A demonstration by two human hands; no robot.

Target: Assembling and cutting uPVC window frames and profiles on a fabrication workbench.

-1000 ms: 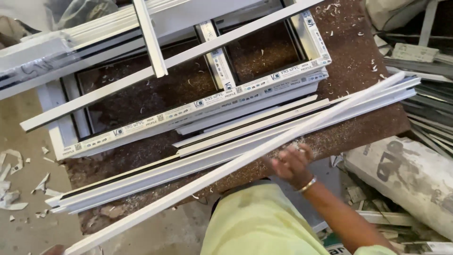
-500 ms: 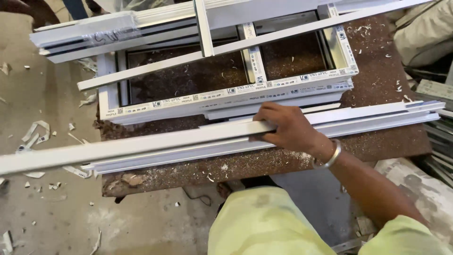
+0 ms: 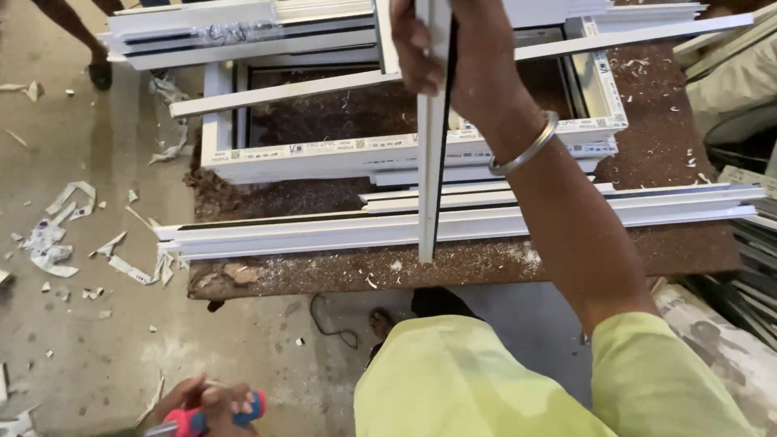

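Left hand (image 3: 212, 402), low off the bench's front-left corner, is closed around a red-and-blue tool handle (image 3: 194, 421). A white window frame (image 3: 340, 150) and long white profiles (image 3: 453, 222) are laid across the bench (image 3: 486, 263). Right hand (image 3: 453, 48) is gripped around a short white strip (image 3: 431, 162), held upright above the bench's middle.

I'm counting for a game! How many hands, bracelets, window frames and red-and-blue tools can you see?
Hands: 2, the right hand gripping a white strip, the left hand on the tool
Bracelets: 1, silver bracelet
Window frames: 1, white frame
Red-and-blue tools: 1, tool
Total: 5
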